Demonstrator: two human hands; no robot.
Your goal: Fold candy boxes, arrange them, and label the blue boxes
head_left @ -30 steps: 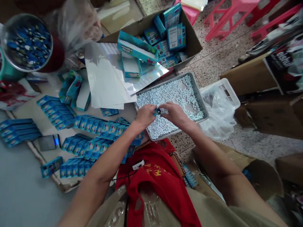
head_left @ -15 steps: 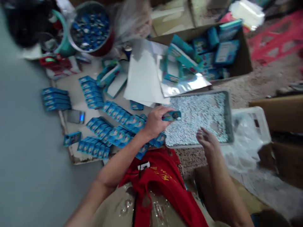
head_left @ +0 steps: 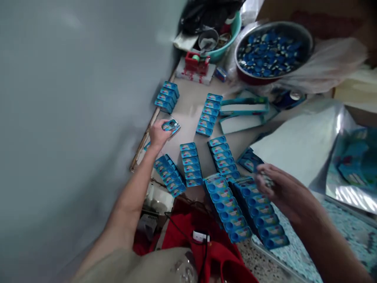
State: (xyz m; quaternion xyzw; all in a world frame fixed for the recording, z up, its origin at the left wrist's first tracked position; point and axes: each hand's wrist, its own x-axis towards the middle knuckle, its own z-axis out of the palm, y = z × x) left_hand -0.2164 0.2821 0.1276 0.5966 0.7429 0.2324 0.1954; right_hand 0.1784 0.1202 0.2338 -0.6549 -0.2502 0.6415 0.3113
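Observation:
My left hand (head_left: 158,135) grips a small blue box (head_left: 170,125) by its sides, with a round dark opening and a white spot on top. The box is at the small digital scale (head_left: 163,116) by the table's left edge; whether it rests on it I cannot tell. My right hand (head_left: 284,192) is curled around several small pale pellets (head_left: 267,180), held above rows of blue boxes (head_left: 226,206). More rows of boxes (head_left: 191,164) stand between my hands. Below my right forearm lies a tray (head_left: 278,258) of pale blue and white pellets.
At the back stand a bowl (head_left: 256,80) of blue-and-white round pieces and a turquoise basin (head_left: 237,29). A red tape dispenser (head_left: 196,64) sits near the wall. White sheets (head_left: 294,137) and opened blue cartons (head_left: 244,114) lie on the right. A wall borders the left side.
My view has swung left. My left hand has carried the blue box from beside the pellet tray to the scale. My right hand has left the tray and now holds pellets over the box rows.

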